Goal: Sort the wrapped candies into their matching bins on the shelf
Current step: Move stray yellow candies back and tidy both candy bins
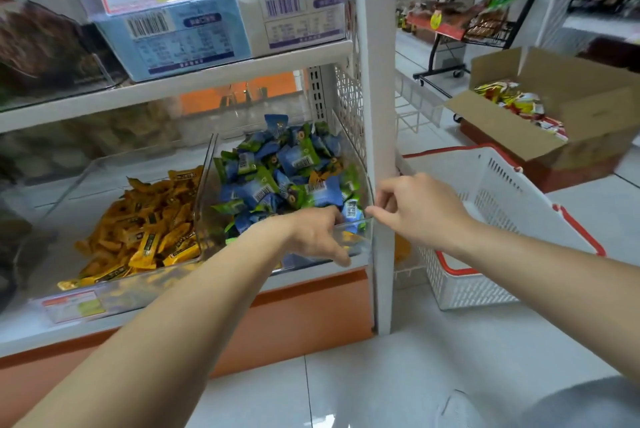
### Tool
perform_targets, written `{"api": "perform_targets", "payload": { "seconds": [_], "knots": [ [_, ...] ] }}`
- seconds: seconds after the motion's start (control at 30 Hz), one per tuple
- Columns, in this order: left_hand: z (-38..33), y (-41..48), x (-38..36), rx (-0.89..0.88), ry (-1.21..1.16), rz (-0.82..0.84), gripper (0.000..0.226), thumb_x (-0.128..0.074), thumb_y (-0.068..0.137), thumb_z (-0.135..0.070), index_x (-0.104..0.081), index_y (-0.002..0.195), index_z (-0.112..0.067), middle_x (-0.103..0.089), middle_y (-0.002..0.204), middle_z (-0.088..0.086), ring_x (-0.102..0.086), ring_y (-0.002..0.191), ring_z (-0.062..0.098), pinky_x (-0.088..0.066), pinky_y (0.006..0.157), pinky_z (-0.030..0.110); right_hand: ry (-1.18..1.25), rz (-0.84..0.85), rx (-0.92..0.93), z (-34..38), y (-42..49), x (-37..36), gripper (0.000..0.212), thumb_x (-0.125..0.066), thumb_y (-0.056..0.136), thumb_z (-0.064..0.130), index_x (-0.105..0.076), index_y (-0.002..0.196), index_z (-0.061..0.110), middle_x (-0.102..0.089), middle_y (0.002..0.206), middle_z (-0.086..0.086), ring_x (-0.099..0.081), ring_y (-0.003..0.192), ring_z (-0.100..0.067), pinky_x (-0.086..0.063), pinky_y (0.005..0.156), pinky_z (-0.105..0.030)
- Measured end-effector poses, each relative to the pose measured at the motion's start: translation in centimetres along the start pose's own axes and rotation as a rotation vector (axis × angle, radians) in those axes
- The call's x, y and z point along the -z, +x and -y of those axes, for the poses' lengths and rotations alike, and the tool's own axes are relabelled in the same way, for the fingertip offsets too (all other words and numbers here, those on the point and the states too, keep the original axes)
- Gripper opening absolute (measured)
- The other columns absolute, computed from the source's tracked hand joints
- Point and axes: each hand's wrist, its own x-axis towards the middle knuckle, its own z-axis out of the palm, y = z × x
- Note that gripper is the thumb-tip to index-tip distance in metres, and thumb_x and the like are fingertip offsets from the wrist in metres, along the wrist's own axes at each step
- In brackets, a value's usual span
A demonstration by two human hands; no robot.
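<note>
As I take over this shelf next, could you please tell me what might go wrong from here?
The blue and green candies are heaped close to the front rim of the clear bin, so the left hand reaching over it may knock some out. The right hand pinches the bin's corner; a tug might shift it. Yellow candies near the shelf edge may slide off.

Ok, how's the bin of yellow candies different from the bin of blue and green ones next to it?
The yellow bin holds long bar-shaped wrappers lying low; the blue-green bin holds squarish packs heaped higher toward the back. The left hand reaches over the blue-green bin's front rim and the right hand pinches its corner; nothing touches the yellow bin. Both are clear plastic, side by side on one shelf.
</note>
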Motion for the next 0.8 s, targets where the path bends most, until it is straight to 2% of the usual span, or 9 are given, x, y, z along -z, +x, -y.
{"api": "perform_targets", "payload": {
  "seconds": [0.17,0.27,0.33,0.4,0.47,0.53,0.6,0.7,0.8],
  "knots": [
    [-0.1,0.1,0.5,0.029,-0.065,0.09,0.1,-0.083,0.069,-0.051,-0.032,0.148,-0.018,-0.047,0.14,-0.002,-0.048,0.117,0.017,-0.04,0.101,0.029,0.025,0.028,-0.002,-0.1,0.1,0.3,0.031,-0.069,0.086,0.047,-0.053,0.064,0.032,-0.061,0.061,0.016,-0.057,0.063,0.0,-0.032,0.049,-0.021],
    [-0.2,0.2,0.3,0.006,-0.044,0.056,0.1,-0.08,0.076,-0.048,-0.027,0.154,-0.017,-0.038,0.155,0.001,-0.041,0.136,0.021,-0.029,0.103,0.023,0.022,0.031,-0.004,0.0,0.1,0.4,0.031,-0.069,0.085,0.047,-0.054,0.063,0.031,-0.061,0.061,0.015,-0.057,0.063,-0.002,-0.032,0.049,-0.021],
    [-0.1,-0.2,0.3,-0.013,-0.068,0.036,0.098,-0.077,0.079,-0.052,-0.026,0.155,-0.017,-0.035,0.158,-0.001,-0.037,0.141,0.018,-0.025,0.101,0.021,0.013,0.028,-0.01,0.1,0.2,0.5,0.03,-0.069,0.085,0.048,-0.056,0.064,0.031,-0.061,0.061,0.016,-0.058,0.064,-0.002,-0.034,0.05,-0.021],
    [0.1,-0.9,0.8,-0.035,-0.122,0.017,0.086,-0.072,0.081,-0.059,-0.038,0.149,-0.02,-0.046,0.148,-0.002,-0.046,0.129,0.016,-0.031,0.098,0.02,0.008,0.033,-0.02,0.1,0.2,0.6,0.029,-0.068,0.084,0.05,-0.058,0.066,0.03,-0.062,0.062,0.016,-0.06,0.066,-0.004,-0.041,0.053,-0.024],
    [0.3,-1.7,1.2,-0.107,-0.229,-0.025,0.055,-0.066,0.086,-0.06,-0.056,0.125,-0.023,-0.061,0.115,-0.003,-0.056,0.098,0.012,-0.041,0.081,0.021,0.003,0.039,-0.018,0.2,0.2,0.7,0.028,-0.067,0.084,0.05,-0.059,0.066,0.03,-0.063,0.064,0.014,-0.061,0.068,-0.006,-0.048,0.058,-0.027],
    [0.6,-2.4,1.2,-0.183,-0.323,-0.101,0.033,-0.06,0.093,-0.054,-0.06,0.106,-0.023,-0.058,0.087,-0.004,-0.051,0.075,0.01,-0.041,0.07,0.026,-0.001,0.045,-0.022,0.5,0.2,0.8,0.028,-0.067,0.084,0.048,-0.059,0.065,0.029,-0.064,0.064,0.013,-0.062,0.068,-0.008,-0.047,0.057,-0.026],
    [0.8,-3.1,1.0,-0.225,-0.371,-0.179,0.02,-0.059,0.097,-0.044,-0.061,0.099,-0.024,-0.055,0.08,-0.006,-0.048,0.067,0.007,-0.04,0.068,0.027,-0.011,0.052,-0.042,0.8,0.3,0.9,0.029,-0.067,0.083,0.046,-0.059,0.062,0.028,-0.063,0.062,0.011,-0.062,0.066,-0.011,-0.039,0.052,-0.022],
    [1.2,-3.7,0.8,-0.244,-0.441,-0.33,0.019,-0.059,0.099,-0.037,-0.064,0.095,-0.019,-0.055,0.075,-0.009,-0.049,0.065,0.005,-0.038,0.065,0.025,-0.021,0.043,-0.074,1.5,0.4,1.3,0.028,-0.067,0.082,0.043,-0.059,0.061,0.026,-0.06,0.059,0.011,-0.059,0.061,-0.011,-0.032,0.048,-0.02],
    [1.5,-4.3,1.2,-0.214,-0.545,-0.449,0.018,-0.059,0.099,-0.033,-0.062,0.09,-0.018,-0.056,0.061,-0.019,-0.051,0.056,-0.004,-0.036,0.055,0.01,0.081,0.012,-0.039,2.7,0.7,2.1,0.024,-0.066,0.083,0.039,-0.059,0.063,0.028,-0.062,0.059,0.012,-0.06,0.06,-0.006,-0.04,0.048,-0.022]
  ]
}}
